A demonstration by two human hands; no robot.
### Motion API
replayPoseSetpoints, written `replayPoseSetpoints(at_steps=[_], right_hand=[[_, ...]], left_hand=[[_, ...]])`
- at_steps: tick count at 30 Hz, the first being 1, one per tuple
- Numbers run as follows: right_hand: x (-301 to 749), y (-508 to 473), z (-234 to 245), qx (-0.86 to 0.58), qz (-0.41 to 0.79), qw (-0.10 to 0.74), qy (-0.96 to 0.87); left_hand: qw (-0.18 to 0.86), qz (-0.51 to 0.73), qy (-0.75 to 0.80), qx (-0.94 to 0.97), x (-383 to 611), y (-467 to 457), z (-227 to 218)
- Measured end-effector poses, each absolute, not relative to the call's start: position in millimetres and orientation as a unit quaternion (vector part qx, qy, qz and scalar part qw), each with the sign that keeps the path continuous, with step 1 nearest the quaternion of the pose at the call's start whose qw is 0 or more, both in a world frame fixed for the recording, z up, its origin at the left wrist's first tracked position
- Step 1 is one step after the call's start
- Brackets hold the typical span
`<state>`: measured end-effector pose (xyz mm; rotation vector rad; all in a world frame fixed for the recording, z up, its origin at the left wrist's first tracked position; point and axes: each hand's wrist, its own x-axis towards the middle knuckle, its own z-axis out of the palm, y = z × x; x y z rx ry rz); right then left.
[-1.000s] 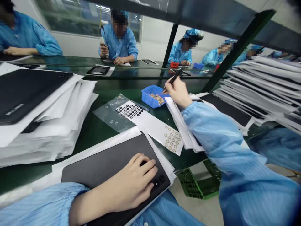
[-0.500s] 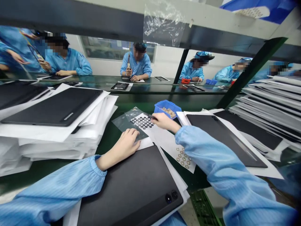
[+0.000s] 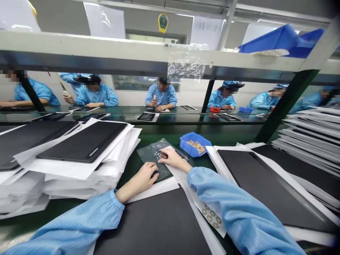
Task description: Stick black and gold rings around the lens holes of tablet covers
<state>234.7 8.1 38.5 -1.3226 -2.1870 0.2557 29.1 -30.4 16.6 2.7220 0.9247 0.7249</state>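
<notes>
My right hand (image 3: 174, 159) is closed around a dark slim tool (image 3: 161, 154), perhaps tweezers, whose tip is hard to make out. It lies over a white sticker sheet with black rings (image 3: 179, 154), covering most of them. Just left of it, my left hand (image 3: 140, 180) rests with fingers bent and thumb apart, by the edge of a clear plastic bag (image 3: 148, 153). Below both hands lies a black tablet (image 3: 156, 225) on white paper, its near end out of view. Pale ring stickers (image 3: 211, 216) show on the sheet's lower end, partly behind my right sleeve.
A blue bin (image 3: 192, 148) of small tan pieces stands beyond my right hand. Stacked tablets with paper (image 3: 85, 141) rise at left; another tablet (image 3: 268, 184) and a tall paper stack (image 3: 313, 138) stand at right. A shelf (image 3: 119, 49) crosses above; co-workers sit opposite.
My right hand has moved left and toward me, over the black rings and closer to my left hand. My left fingers are more bent. The head view has tilted up.
</notes>
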Motion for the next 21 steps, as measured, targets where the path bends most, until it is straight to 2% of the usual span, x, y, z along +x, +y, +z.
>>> replayPoseSetpoints(at_steps=[9, 15, 21], right_hand=[[238.8, 16.6, 17.1, -0.540, 0.077, 0.324, -0.773], [240.6, 15.1, 15.4, -0.555, 0.095, 0.345, -0.751], [244.3, 16.0, 16.5, -0.553, 0.149, 0.386, -0.724]], left_hand=[[0.124, 0.235, 0.339, 0.903, 31.7, -34.0, 19.9], [0.133, 0.234, 0.524, 0.808, 12.4, -6.8, 35.8], [0.257, 0.122, 0.611, 0.738, 11.5, 3.4, 52.4]])
